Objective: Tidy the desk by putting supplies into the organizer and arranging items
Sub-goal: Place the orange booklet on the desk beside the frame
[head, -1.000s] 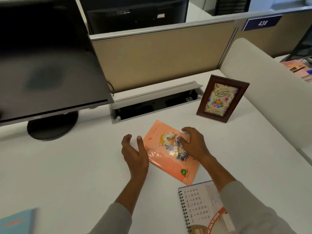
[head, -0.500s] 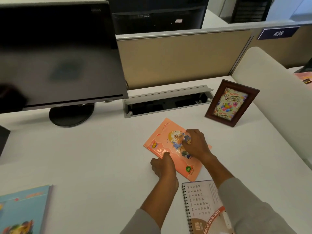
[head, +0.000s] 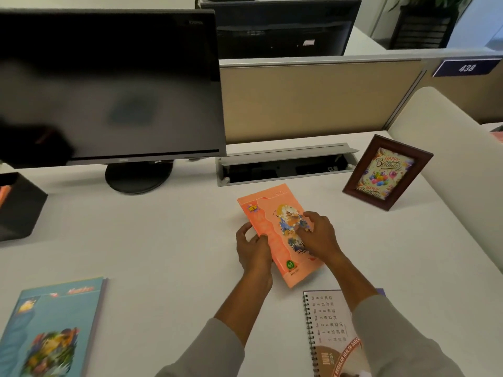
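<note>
The orange booklet [head: 275,227] lies askew in the middle of the white desk [head: 163,240], one corner pointing at the open cable hatch [head: 285,165] and the near corner just short of the spiral calendar [head: 326,336]. The left hand [head: 254,251] pinches its left long edge, thumb and fingers closed on it. The right hand [head: 319,236] covers the right edge with bent fingertips on the cover picture; I cannot tell whether it clasps the booklet.

Bare desk runs wide to the left, as far as the blue booklet [head: 51,327] at the near edge and the monitor stand [head: 138,176]. The birthday photo frame [head: 386,172] stands well to the right.

The black organizer [head: 20,208] sits at the far left, with something orange showing at its mouth. The hatch's lid is raised, its inside dark.
</note>
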Tool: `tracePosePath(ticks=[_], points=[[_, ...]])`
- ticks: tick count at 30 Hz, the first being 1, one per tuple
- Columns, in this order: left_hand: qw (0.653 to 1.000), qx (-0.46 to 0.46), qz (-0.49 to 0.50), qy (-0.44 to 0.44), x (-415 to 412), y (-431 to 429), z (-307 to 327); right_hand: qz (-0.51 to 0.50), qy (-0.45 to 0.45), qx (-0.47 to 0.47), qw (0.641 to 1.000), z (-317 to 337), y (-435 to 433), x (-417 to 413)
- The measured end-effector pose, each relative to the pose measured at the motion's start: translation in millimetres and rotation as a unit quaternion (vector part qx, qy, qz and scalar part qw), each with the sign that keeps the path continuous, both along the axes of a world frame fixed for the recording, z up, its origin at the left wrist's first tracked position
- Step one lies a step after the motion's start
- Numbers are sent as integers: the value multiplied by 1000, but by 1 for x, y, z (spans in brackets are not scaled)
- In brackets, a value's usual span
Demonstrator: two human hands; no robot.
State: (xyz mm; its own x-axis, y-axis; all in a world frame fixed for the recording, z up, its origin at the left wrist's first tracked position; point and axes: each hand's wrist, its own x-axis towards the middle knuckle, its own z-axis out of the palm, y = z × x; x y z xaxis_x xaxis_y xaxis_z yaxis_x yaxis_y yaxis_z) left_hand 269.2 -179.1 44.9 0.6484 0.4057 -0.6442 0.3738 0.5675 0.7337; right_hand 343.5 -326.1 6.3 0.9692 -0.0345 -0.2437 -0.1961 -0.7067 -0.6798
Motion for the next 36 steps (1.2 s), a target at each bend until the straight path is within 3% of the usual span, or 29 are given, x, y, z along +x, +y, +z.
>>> tracePosePath(ticks=[12, 19, 28, 36], points=[[995, 58, -32, -69, -44, 109, 39, -42, 27, 222, 974, 46, 56, -42], [993, 80, -17, -90, -81, 171, 55, -13, 125, 374, 919, 72, 106, -76], [988, 149, 16, -45, -145, 257, 38, 10, 114, 377, 919, 70, 196, -132], [972, 230, 29, 24, -189, 329, 9, 40, 145, 309, 939, 43, 265, -174]])
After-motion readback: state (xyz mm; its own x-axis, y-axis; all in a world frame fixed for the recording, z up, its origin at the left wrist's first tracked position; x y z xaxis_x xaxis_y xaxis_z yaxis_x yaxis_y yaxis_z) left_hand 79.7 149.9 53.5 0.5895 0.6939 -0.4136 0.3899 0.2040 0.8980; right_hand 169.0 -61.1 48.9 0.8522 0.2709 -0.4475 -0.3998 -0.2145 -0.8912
